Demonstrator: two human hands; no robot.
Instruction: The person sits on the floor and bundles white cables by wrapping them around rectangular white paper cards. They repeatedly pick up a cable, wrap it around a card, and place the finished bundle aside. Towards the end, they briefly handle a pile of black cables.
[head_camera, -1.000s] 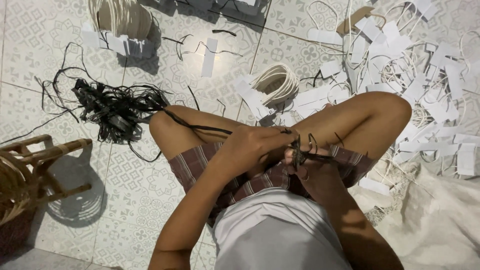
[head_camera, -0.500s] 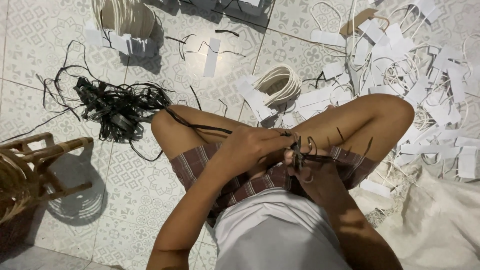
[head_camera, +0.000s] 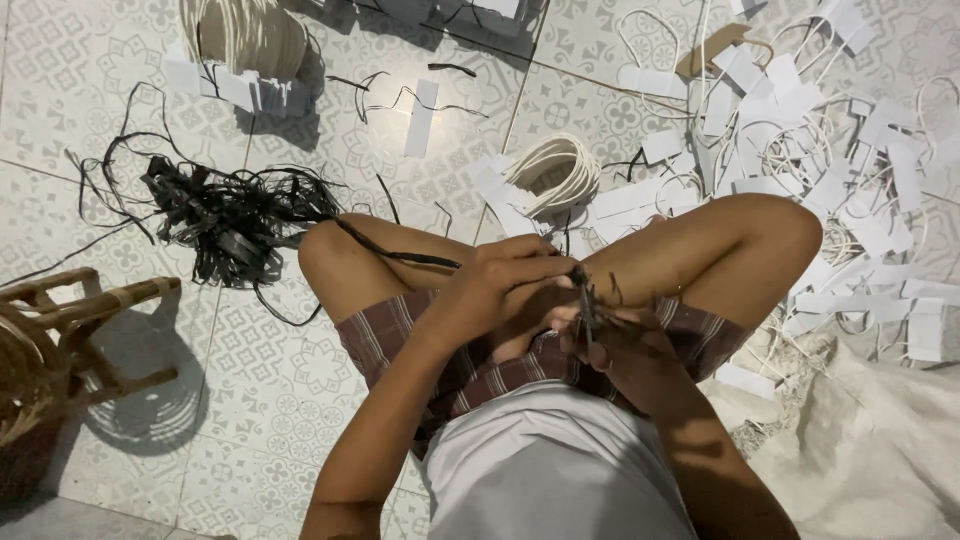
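I sit cross-legged on a patterned tile floor in plaid shorts. My left hand (head_camera: 505, 280) pinches a thin black strip (head_camera: 395, 252) that trails over my left knee to a tangled heap of black strips (head_camera: 225, 215) on the floor. My right hand (head_camera: 615, 345) sits just right of it, low in my lap, fingers closed around a small bundle of short black strip ends (head_camera: 583, 300) that stand up between both hands. The two hands touch at the bundle.
White paper tags with white cord loops (head_camera: 840, 170) litter the floor at the right. A coil of white cords (head_camera: 555, 170) lies past my knees. A rattan stool (head_camera: 50, 350) stands at the left. A cream cloth (head_camera: 880, 440) lies at lower right.
The hands stay together in my lap with only small finger movements on the bundle. The view has shifted slightly; nothing on the floor moved.
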